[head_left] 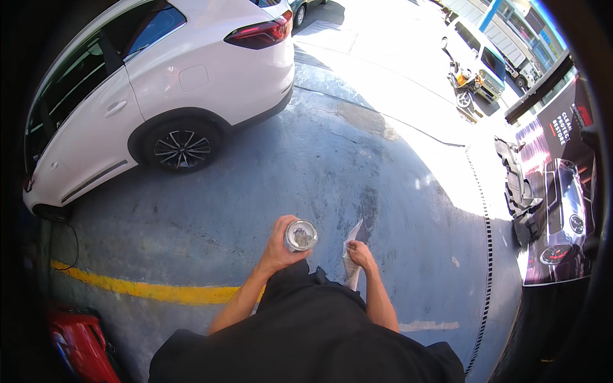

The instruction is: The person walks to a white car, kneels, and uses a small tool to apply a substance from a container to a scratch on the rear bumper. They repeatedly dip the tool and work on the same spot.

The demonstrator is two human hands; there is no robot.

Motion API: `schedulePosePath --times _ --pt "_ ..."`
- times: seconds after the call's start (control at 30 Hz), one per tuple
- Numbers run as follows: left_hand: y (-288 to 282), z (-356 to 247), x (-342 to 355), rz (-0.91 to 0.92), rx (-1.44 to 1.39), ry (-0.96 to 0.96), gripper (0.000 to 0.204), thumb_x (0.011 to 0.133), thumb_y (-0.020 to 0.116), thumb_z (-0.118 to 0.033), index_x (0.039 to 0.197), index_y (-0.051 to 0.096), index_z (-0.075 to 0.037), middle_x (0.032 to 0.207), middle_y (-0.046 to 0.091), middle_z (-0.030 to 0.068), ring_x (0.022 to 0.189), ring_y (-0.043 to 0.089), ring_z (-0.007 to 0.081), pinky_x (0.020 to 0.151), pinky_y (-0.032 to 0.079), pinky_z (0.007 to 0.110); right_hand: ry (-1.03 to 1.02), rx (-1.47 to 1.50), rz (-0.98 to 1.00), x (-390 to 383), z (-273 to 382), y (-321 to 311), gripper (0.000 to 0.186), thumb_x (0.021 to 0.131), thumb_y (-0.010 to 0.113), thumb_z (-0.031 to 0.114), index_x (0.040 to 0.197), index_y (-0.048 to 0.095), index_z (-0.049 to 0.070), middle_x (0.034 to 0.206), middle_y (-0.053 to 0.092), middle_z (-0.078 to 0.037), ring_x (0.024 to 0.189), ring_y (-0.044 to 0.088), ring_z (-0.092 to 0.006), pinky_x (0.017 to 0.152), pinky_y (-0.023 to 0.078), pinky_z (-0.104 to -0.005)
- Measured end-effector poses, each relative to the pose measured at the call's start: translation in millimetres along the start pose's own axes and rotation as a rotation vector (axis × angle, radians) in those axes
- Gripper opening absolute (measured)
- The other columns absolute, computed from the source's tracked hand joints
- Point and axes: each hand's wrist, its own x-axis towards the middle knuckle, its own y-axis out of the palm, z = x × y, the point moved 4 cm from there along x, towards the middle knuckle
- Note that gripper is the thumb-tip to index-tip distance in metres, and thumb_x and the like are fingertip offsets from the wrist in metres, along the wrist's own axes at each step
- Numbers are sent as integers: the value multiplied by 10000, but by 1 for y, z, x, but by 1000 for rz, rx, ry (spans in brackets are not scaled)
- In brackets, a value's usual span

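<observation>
Blue-grey floor [255,172] below; my left hand [279,246] is gripping round, open, whitish container [301,235], best kept level; right hand [361,254] is pinching thin, whitish sheet [350,270].

Container [301,235] left of sheet [350,269], car [163,89] ahead left

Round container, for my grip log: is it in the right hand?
No, the left hand holds the round container, while the right hand grips a pale sheet.

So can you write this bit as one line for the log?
left hand: holding open round container, greyish contents | right hand: gripping thin pale sheet | ahead left: white car on blue floor
</observation>
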Motion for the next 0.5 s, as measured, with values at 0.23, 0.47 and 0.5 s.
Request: schedulePosePath --times 0.23,0.47,0.5 --pt "13 100 160 -16 50 -28 870 630 988 -199 1341 512 -38 1286 541 132 1235 550 336 1069 457 427 -34 -17 148 78 48 -66 389 921 569 229 1230 719 46 1112 741 -265 1104 708 -422 975 543 -455" --pt "50 193 274 -135 127 -116 854 621 997 -200 1311 519 -40 1255 554 135 1216 571 330 1058 470 424 -76 -77 295 216 82 -147 390 919 579 242 1220 721 39 1097 745 -261 1102 709 -415 973 537 -450" --pt "57 207 287 -169 137 -117 854 622 998 -200 1310 518 -40 1249 557 134 1211 576 329 1056 471 424 -92 -92 298 243 87 -161 392 917 579 241 1220 722 37 1104 744 -261 1106 706 -421 978 536 -453"
